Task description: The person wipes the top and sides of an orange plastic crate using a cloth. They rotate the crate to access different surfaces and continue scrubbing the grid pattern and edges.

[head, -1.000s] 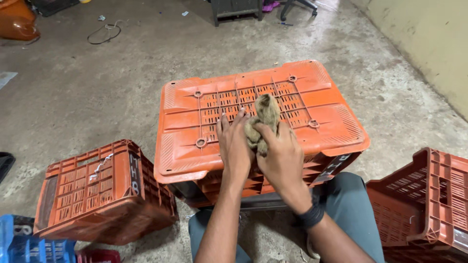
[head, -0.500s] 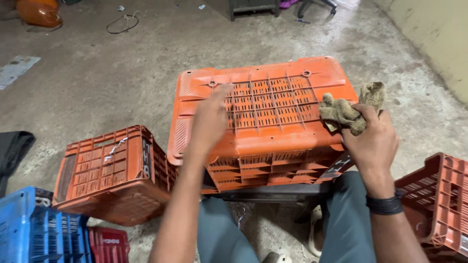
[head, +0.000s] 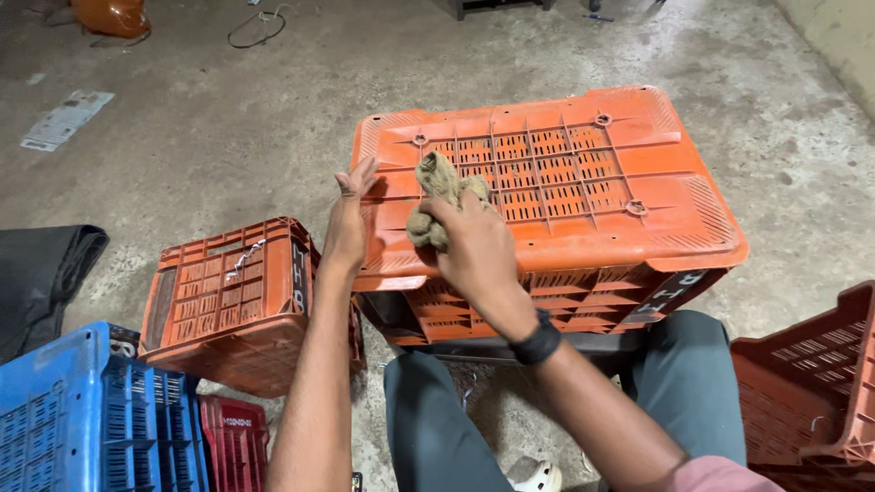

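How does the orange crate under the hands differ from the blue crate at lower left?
The upturned orange crate lies bottom up on the person's lap; the blue crate sits on the floor. The right hand presses a rag on the orange one, the left hand steadies it; the blue is untouched. Both are slotted plastic.

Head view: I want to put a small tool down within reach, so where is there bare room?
The right half of the upturned orange crate is free, past the rag in the right hand. Its left edge is taken by the left hand. The concrete floor beyond is bare. Lower left is crowded with the small orange crate and blue crate.
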